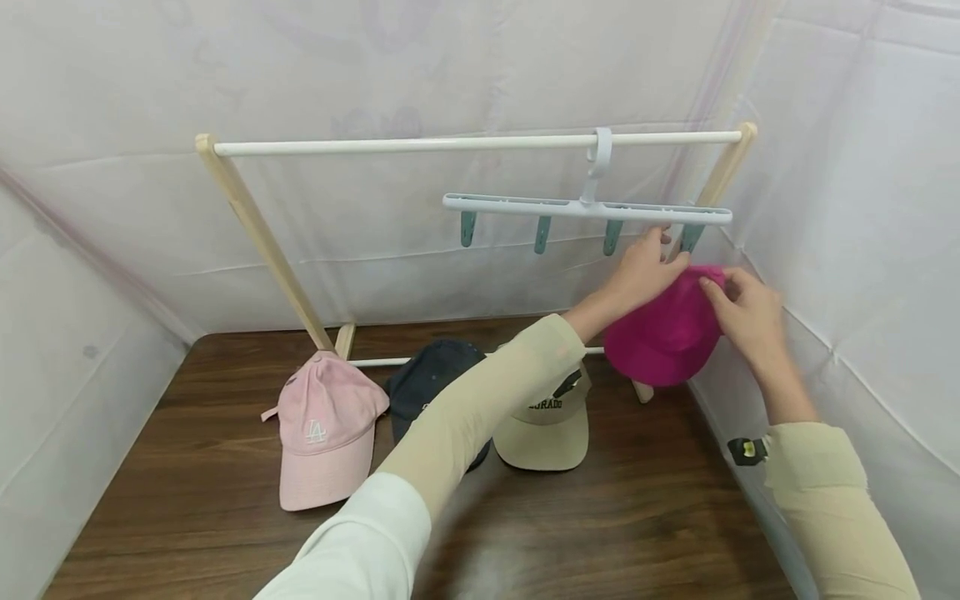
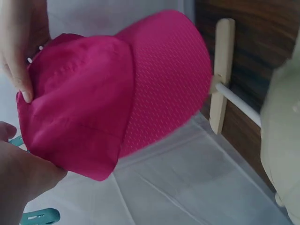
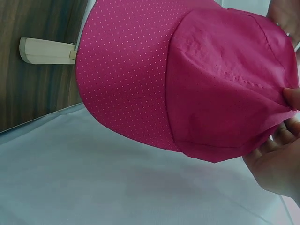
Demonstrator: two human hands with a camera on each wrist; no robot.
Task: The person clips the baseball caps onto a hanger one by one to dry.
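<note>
In the head view, a magenta baseball cap (image 1: 671, 329) hangs brim down below the right end of a pale clip hanger (image 1: 517, 205). My right hand (image 1: 750, 321) pinches the cap's upper edge between thumb and fingers, bunching the fabric, as the right wrist view shows. My left hand (image 1: 647, 268) is at the rightmost teal clip (image 1: 692, 237), thumb and fingers around its lower end, right beside the cap's edge. A small part of that clip shows past the left fingers in the left wrist view. The cap's brim (image 3: 126, 70) has small pale dots.
The hanger hooks over a white rail (image 1: 390, 145) on a wooden-ended rack; its other teal clips hang bare. On the dark wooden table (image 1: 600, 533) lie a pink cap (image 1: 330, 425), a navy cap (image 1: 431, 375) and a beige cap (image 1: 547, 433), partly behind my left arm. White sheeting walls the sides.
</note>
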